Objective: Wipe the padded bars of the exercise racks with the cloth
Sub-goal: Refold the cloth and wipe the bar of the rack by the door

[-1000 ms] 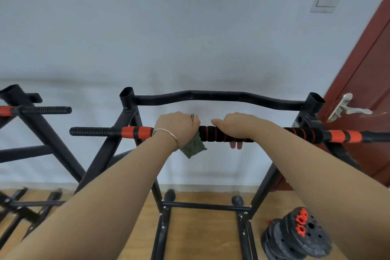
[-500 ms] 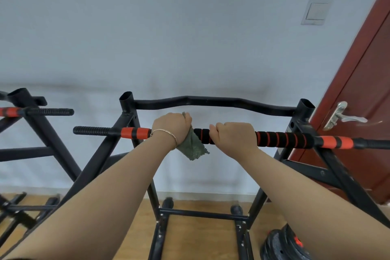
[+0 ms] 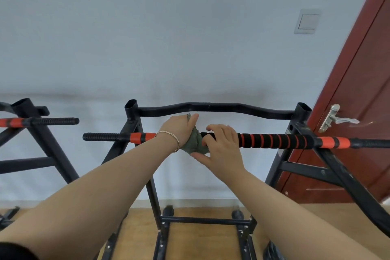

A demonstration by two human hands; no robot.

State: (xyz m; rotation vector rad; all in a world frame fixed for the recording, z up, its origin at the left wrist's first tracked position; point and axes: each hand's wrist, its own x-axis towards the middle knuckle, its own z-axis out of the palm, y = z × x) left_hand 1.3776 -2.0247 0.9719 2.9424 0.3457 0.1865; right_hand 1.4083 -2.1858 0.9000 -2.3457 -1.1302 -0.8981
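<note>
**Both hands together on the padded bar [image 3: 274, 141], cloth [image 3: 195, 143] under the left**

Closest to me, a dark sleeve [image 3: 12, 251] shows at the left elbow, and two bare forearms reach forward. Below them I see a wooden floor [image 3: 200, 236], with the black base rails of the rack [image 3: 153, 196] directly under the hands.

The left hand [image 3: 179, 131] wears a thin bracelet [image 3: 172, 137] at the wrist. It is clamped round the green cloth, which is wrapped on the bar. A bunch of the cloth hangs below the bar between the two hands.

The right hand [image 3: 221, 148] sits just to the right of the cloth and touches it. Its fingers curl over the top of the bar, and its thumb stretches out beneath the cloth's lower edge. Only the cloth separates the two hands.

To the right of the right hand, the bar runs on in black foam ringed with orange. Left of the left wrist there is an orange section, then a ribbed black end that juts past the upright.

Just beyond the hands, a curved top bar [image 3: 211, 107] joins the rack's two posts. Well off to the left stands a second rack [image 3: 42, 148], which has an orange and black bar of its own.

Behind everything is a pale wall [image 3: 147, 38]. It carries a light switch [image 3: 307, 21] above and to the right of the right hand. Farther right is a red-brown door [image 3: 358, 91] with a metal door handle [image 3: 335, 120].
</note>
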